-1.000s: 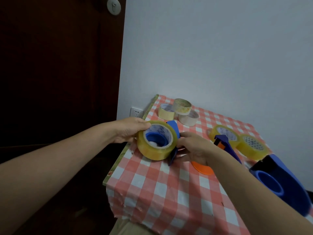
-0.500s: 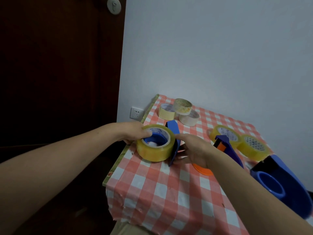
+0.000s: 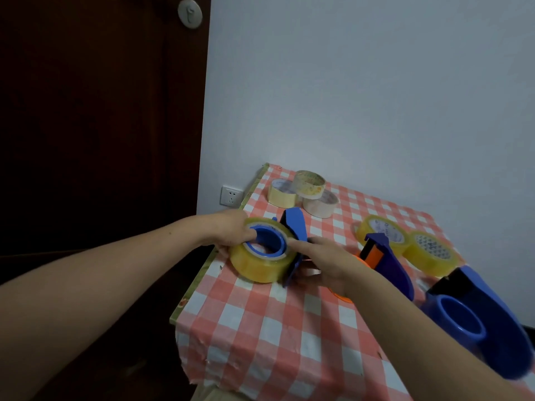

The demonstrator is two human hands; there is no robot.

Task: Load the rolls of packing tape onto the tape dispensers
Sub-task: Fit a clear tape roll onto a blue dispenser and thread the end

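A yellowish clear tape roll [image 3: 260, 263] sits around the blue hub of a blue dispenser [image 3: 294, 224] lying near the table's left edge. My left hand [image 3: 231, 231] grips the roll's far left side, one finger inside the hub. My right hand [image 3: 321, 257] holds the dispenser's right side, its index finger on the roll's rim. An empty blue dispenser [image 3: 474, 316] lies at the right. A blue and orange dispenser [image 3: 385, 256] stands behind my right wrist. Two more yellow rolls [image 3: 382, 231] [image 3: 431, 251] lie beyond it.
Three pale, thin tape rolls [image 3: 304, 189] are stacked at the table's far left corner. The red and white checked cloth [image 3: 260, 328] hangs over the near edge. A wall socket [image 3: 230, 195] and a dark door [image 3: 95, 117] are to the left.
The roll and dispenser came down from a tilted, lifted position to lie flat on the table. The roll slid fully down over the blue hub. Both hands followed it down.
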